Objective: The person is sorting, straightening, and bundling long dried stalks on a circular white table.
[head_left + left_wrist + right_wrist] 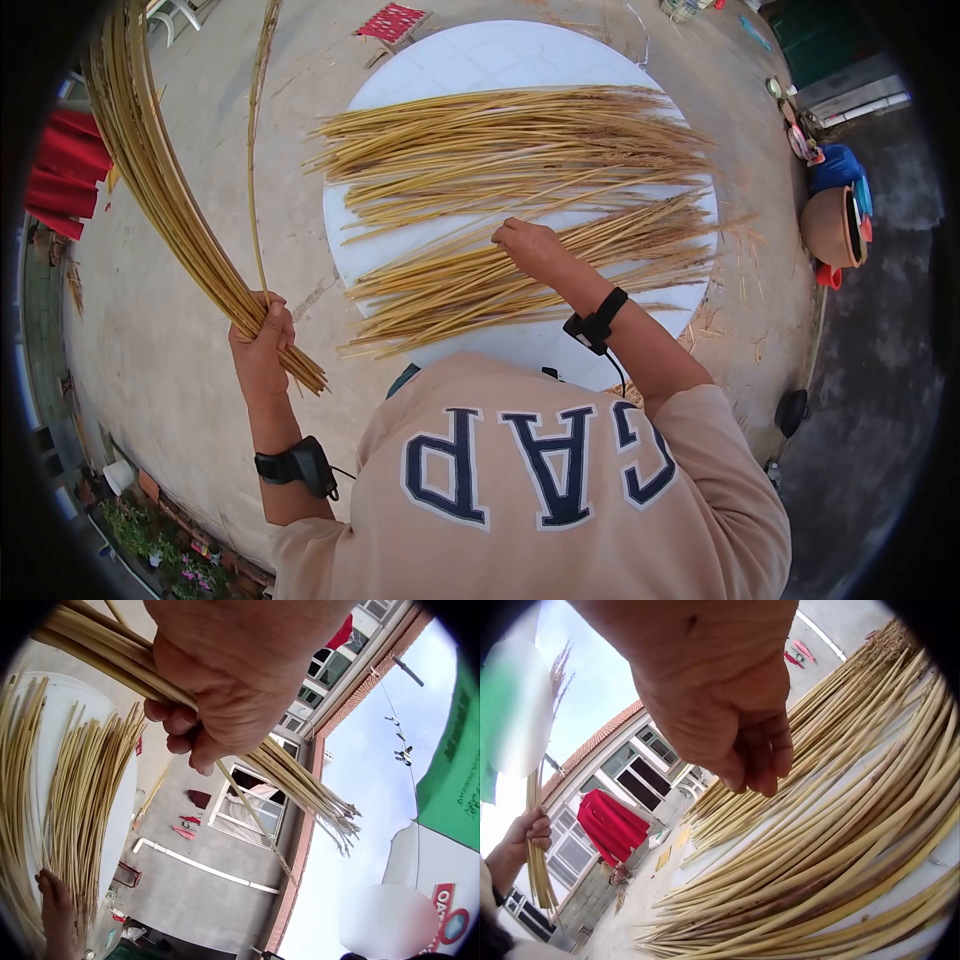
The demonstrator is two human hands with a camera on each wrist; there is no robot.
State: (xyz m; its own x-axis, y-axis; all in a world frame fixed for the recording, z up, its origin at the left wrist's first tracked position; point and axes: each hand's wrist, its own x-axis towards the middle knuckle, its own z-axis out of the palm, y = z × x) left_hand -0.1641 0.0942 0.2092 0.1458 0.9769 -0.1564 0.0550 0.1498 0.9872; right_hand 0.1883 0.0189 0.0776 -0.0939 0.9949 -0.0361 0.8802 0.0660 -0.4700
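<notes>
While the round white desk stands before the person in the head view, the left grip is kept off to its side, with fingers closed around a bundle of stalks; one thin stalk rises apart from it. On the desk lie a far pile of stalks and a near pile of stalks. Above the near pile, the right grip has its fingers bent, and a red stool is beyond the desk. From the left wrist view, the bundle passes through the left grip and comes out at both sides, before a window and a white pipe. From the right wrist view, the right grip has its fingertips close together over the stalks; whether they pinch one, I cannot tell. Farther away, a red jacket hangs.
</notes>
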